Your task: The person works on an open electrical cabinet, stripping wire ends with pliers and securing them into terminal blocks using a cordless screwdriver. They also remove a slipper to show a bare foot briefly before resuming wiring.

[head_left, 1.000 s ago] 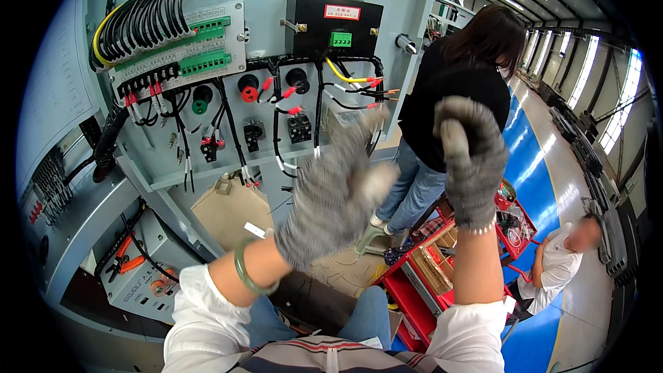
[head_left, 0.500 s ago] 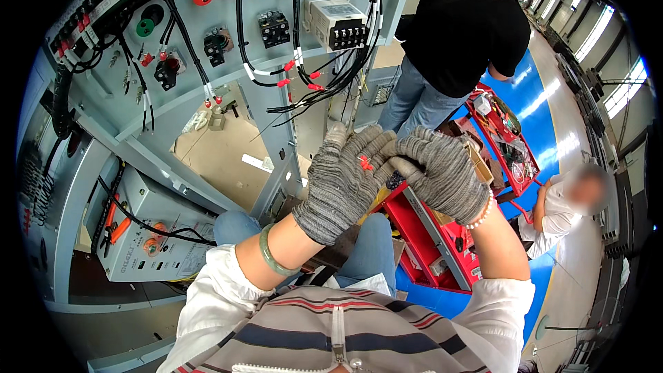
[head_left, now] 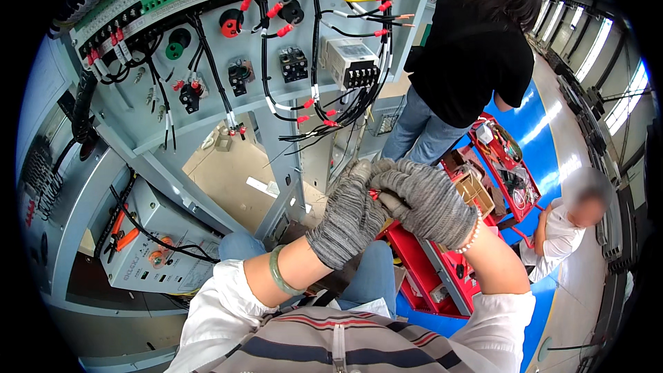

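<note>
Both my hands wear grey knitted gloves and meet in front of me, below the open panel. My left hand (head_left: 349, 217) is half curled, its palm turned up around small red wire terminals (head_left: 374, 194), of which only a bit shows. Against it lies my right hand (head_left: 431, 204), fingers bent down over the left palm and thumb close to the red bit. What its fingertips pinch is hidden. Beyond my hands hang black wires (head_left: 304, 137) with red terminals, beside a white, black-faced relay module (head_left: 352, 63) on the grey cabinet panel (head_left: 266, 103).
At lower left stands a grey box (head_left: 166, 249) with orange-handled pliers (head_left: 126, 238) beside it. Red tool carts (head_left: 442, 273) are at my right. A person in black (head_left: 469, 55) stands ahead, turned away; another in white (head_left: 559, 235) is at the right with folded arms.
The red terminals lay on my open left palm; its fingers have since curled in, and the right fingers have closed over them. My view has tilted up, showing more of the panel.
</note>
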